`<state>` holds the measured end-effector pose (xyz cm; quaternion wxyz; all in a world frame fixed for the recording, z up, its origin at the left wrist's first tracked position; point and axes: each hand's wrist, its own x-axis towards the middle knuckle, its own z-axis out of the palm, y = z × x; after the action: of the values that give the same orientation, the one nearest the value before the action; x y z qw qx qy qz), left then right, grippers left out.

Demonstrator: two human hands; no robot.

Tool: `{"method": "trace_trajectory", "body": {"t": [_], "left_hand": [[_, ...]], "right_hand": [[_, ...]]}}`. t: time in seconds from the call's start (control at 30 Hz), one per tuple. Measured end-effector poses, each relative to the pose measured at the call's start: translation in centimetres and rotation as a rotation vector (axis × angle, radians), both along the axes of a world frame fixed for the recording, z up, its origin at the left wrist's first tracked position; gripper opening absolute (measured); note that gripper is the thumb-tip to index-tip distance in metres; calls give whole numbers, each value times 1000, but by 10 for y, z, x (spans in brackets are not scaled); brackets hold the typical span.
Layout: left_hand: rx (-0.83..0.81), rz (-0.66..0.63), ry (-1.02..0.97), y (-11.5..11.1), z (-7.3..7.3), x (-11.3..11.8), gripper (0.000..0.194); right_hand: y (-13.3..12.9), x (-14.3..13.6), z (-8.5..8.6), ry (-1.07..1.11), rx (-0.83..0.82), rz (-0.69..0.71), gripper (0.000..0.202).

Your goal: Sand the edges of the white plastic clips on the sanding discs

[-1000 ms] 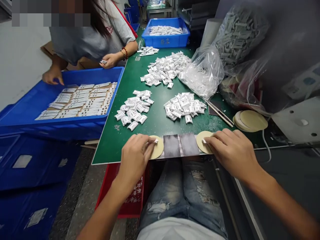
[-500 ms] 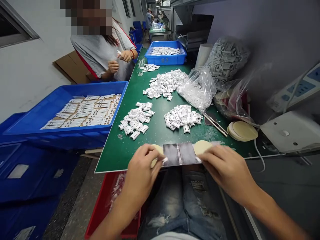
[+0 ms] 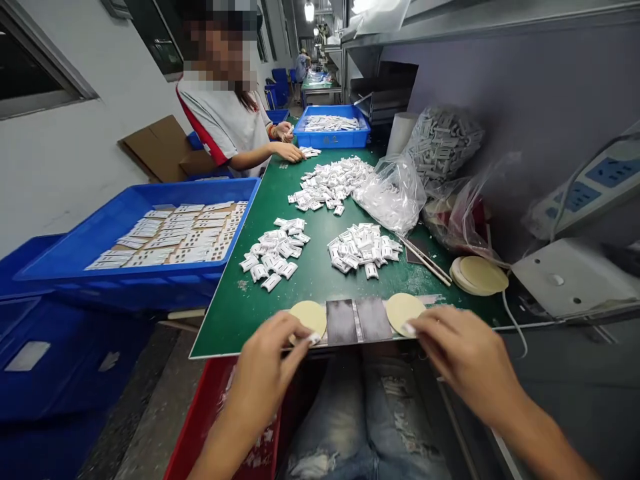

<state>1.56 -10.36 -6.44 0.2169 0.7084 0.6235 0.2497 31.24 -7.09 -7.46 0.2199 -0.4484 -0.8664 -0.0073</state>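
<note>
My left hand [image 3: 273,357] pinches a small white plastic piece [image 3: 314,339] between thumb and fingers, over the near edge of a round cream disc [image 3: 309,316]. Another small white piece [image 3: 409,329] is pinched by my right hand [image 3: 463,350], close to the lower edge of a second cream disc [image 3: 406,312]. Between the discs, dark grey rectangular pads [image 3: 341,321] lie at the front edge of the green table [image 3: 320,287]. Beyond them sit two heaps of white plastic parts, a left heap [image 3: 276,253] and a right heap [image 3: 363,250].
A larger pile of white parts [image 3: 333,180] lies farther back beside a clear plastic bag [image 3: 393,193]. Tweezers [image 3: 425,260] and stacked cream discs [image 3: 479,275] are at right. A blue tray [image 3: 150,280] stands left; a co-worker [image 3: 225,127] handles parts near a blue bin [image 3: 333,138].
Both my hands have moved outward from the grey pads, each with its white piece. The co-worker's hand has come down to the parts on the table. The view has tilted up slightly.
</note>
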Motion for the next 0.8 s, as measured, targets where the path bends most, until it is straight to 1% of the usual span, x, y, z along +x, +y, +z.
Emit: {"method": "trace_trajectory", "body": {"t": [0.07,0.1,0.13,0.17,0.23,0.27,0.3,0.33,0.4,0.43,0.5,0.53,0.57,0.6,0.67,0.73,0.8], "left_hand": [[60,128,49,1,0,-10,8],[55,142,69,1,0,-14,8],[9,109,64,0,1,-18,9],[-68,45,31,-3,3,-22,10],[-232,-68,-106,-10,6,-29,12],[-271,-78,-187,-14,6,-32,13],[-269,-52,-260,-18,6,-33,15],[-226,4,-314,-20,4,-32,18],[-67,124,-361,-18,-2,-25,20],[-10,154,-371,-14,-7,-20,18],[88,179,-376,0,-16,-8,15],[94,200,-360,7,-20,-3,15],[137,246,-304,12,-23,1,15],[167,281,-230,14,-25,3,15],[211,329,-67,12,-30,4,17],[227,322,56,5,-33,3,18],[240,292,135,1,-35,2,22]], "right_hand": [[5,12,-3,-49,20,-50,16],[6,15,-4,-70,13,-46,17],[6,16,-6,-77,-7,-26,18],[5,17,-7,-62,-48,9,19],[-1,15,-6,73,-168,39,17],[-4,14,-5,180,-224,4,16],[-7,13,-4,295,-261,-67,17],[-8,11,-4,400,-262,-163,21],[-7,8,-8,531,-193,-350,29],[-4,6,-13,564,-127,-400,30],[8,2,-28,547,-137,-418,28],[15,1,-37,547,-146,-412,28],[22,1,-46,535,-162,-372,28],[27,2,-55,519,-136,-301,29],[31,10,-70,429,-58,-197,29],[29,22,-81,306,47,-148,28],[28,34,-84,199,95,-123,28]]}}
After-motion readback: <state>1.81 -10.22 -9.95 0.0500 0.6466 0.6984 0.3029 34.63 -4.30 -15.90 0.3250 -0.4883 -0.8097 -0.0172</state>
